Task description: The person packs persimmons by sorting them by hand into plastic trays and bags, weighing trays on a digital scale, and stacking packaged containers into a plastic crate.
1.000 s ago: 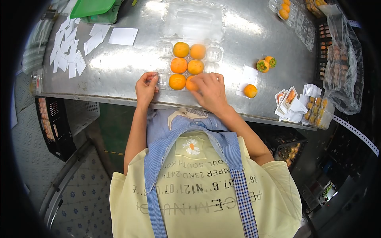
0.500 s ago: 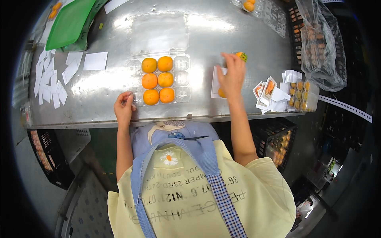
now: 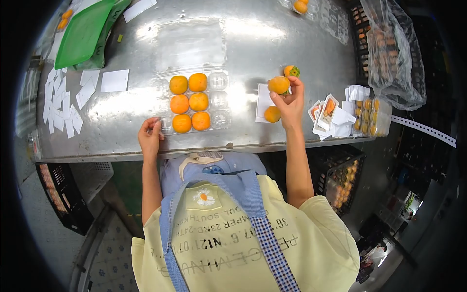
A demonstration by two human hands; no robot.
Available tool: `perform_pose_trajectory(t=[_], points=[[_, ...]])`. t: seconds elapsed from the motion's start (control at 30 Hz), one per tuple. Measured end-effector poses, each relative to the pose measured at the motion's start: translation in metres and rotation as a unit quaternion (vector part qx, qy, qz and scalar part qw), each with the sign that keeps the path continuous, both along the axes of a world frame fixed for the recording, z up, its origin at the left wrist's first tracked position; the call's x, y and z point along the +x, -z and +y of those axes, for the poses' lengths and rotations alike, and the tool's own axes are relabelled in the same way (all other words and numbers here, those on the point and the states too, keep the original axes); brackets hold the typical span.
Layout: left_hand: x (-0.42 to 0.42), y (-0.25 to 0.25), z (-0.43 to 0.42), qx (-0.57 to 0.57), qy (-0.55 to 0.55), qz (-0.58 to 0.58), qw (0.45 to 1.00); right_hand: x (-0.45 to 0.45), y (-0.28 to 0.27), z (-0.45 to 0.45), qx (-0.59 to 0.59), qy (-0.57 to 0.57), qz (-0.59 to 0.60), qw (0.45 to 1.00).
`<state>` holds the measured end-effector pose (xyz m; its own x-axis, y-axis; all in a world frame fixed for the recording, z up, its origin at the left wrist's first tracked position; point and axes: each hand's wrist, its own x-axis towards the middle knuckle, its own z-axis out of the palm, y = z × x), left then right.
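Observation:
In my right hand (image 3: pixel 292 104) is an orange persimmon (image 3: pixel 278 85), gripped by the fingertips just above a white card (image 3: pixel 262 100). A second persimmon (image 3: pixel 272 114) rests at the card's near end. Beyond my fingers lies another persimmon (image 3: pixel 290 71), its green leafy cap turned to the right. The clear plastic tray (image 3: pixel 220 100) stands lid open, with several persimmons filling its two middle columns and hollows showing on both sides. My left hand (image 3: pixel 150 135) is closed, thumb and fingers pinching the tray's near left corner.
White paper slips (image 3: pixel 61 102) are scattered at the left, below a green tray (image 3: pixel 85 36). Printed cards (image 3: pixel 325 114) and a filled clear pack (image 3: pixel 372 117) sit at the near right. A black crate (image 3: pixel 362 36) with plastic film borders the table's right side.
My right hand has picked up a persimmon and turned it into view over the card. The left hand keeps its place at the tray corner; the whole view has shifted slightly.

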<state>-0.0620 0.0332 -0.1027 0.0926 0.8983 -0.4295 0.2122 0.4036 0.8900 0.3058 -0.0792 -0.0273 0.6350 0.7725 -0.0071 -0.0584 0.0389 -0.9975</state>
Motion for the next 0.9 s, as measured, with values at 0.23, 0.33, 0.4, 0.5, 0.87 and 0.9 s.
perform_pose_trajectory(t=[0.23, 0.33, 0.4, 0.5, 0.87, 0.9], points=[[0.000, -0.001, 0.000, 0.005, -0.002, -0.005, 1.000, -0.023, -0.017, -0.002, 0.059, -0.097, 0.132, 0.985], [-0.001, 0.001, -0.001, 0.006, -0.001, -0.007, 1.000, -0.030, -0.016, 0.001, 0.074, -0.114, 0.105, 0.985], [-0.002, 0.002, 0.000, 0.004, -0.003, -0.010, 1.000, -0.032, -0.015, 0.002, 0.069, -0.124, 0.064, 0.988], [-0.001, 0.002, 0.000, -0.001, -0.007, -0.015, 1.000, -0.034, -0.009, 0.002, 0.031, -0.141, 0.003, 0.990], [0.001, -0.002, 0.000, 0.004, -0.007, -0.007, 1.000, -0.044, -0.022, 0.012, -0.131, -0.166, -0.257, 0.943], [0.000, -0.001, 0.000, 0.003, -0.005, -0.009, 1.000, -0.046, -0.019, 0.014, -0.130, -0.162, -0.234, 0.950]])
